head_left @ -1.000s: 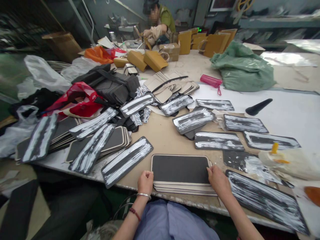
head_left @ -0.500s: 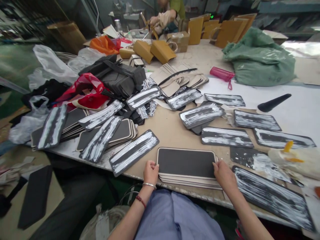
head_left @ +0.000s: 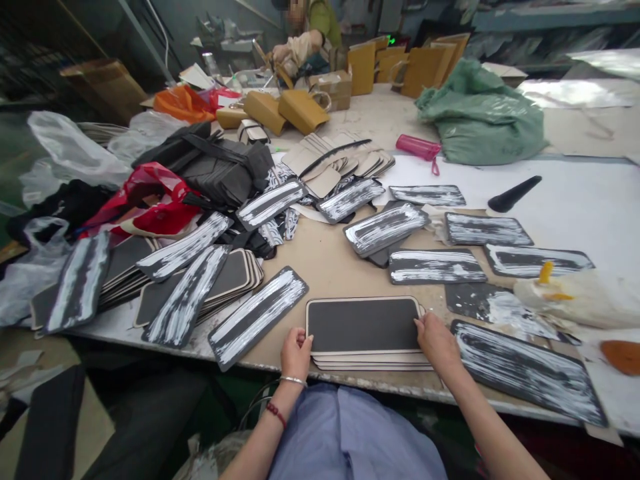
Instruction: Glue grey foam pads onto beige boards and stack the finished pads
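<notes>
In front of me lies a stack of flat rounded panels (head_left: 370,366) with pale edges. Its top piece is a black panel with a cream rim (head_left: 363,325). My left hand (head_left: 296,353) pinches this panel at its left edge, and my right hand (head_left: 438,341) pinches its right edge, fingers closed. Close by on the left is a black strip smeared with white paste (head_left: 257,317). To the right of my right hand lies a larger white-smeared black strip (head_left: 527,373). Several more smeared strips (head_left: 437,267) are spread around the stack.
A paste-covered container with a yellow handle (head_left: 547,273) stands at the right. Stacked panels (head_left: 240,273) and plastic bags lie left. Behind are a pink pouch (head_left: 419,146), a green sack (head_left: 490,120) and mustard-coloured bag pieces (head_left: 303,112). A co-worker (head_left: 305,50) handles something at the far end.
My view has turned a little to the right, so most things on the table sit further left. Both hands keep their grip at the two ends of the black panel.
</notes>
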`<state>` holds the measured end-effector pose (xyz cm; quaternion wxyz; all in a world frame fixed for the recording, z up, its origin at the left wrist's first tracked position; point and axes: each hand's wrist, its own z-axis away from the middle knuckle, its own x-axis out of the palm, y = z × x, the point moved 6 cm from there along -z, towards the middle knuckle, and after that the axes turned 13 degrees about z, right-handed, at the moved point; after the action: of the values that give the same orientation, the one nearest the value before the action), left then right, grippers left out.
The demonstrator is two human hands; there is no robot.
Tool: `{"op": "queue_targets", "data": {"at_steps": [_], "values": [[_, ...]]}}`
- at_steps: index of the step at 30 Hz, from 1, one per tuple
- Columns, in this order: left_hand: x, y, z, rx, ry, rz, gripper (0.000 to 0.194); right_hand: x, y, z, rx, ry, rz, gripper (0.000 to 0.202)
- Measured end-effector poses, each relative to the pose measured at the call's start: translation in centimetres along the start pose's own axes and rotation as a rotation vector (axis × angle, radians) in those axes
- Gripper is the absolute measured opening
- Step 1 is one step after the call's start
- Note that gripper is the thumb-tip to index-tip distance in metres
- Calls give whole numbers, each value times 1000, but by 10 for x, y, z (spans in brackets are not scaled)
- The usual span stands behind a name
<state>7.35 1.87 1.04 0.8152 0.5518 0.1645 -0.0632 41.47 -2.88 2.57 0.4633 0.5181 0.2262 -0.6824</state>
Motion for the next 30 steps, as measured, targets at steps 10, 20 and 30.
{"op": "queue_targets", "data": {"at_steps": [10,20,30], "values": [[0,-4,-4,32,-31,-54,18,-9,1,12,137,102,-53,17],[2,-6,-2,32,-18,-28,26,1,23,-5,134,-11,-326,14],[-1,15,5,150,72,-104,9,5,25,-10,80,30,-344,17]]}}
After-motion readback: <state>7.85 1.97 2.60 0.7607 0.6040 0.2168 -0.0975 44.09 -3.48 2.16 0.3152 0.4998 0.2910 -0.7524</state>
